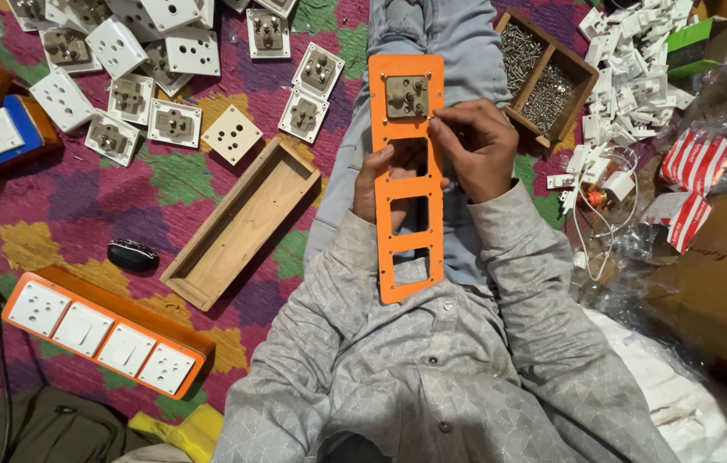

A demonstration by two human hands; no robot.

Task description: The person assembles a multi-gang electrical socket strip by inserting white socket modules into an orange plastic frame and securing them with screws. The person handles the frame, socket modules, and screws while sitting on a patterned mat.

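Note:
A long orange plate [409, 249] with several square cut-outs lies lengthwise over my lap. A socket module [406, 96], seen from its back, sits in the top cut-out. My left hand [374, 182] holds the plate from underneath at its left edge, with fingers showing through a cut-out. My right hand [471, 147] pinches something small at the plate's right edge beside the module; what it holds is too small to tell.
Several white socket modules [136, 77] lie scattered on the patterned cloth at upper left. An empty wooden box [240, 225] lies left of my lap. A finished orange switchboard [106, 333] sits lower left. A wooden tray of screws [548, 75] and white switch parts [629, 60] are at the right.

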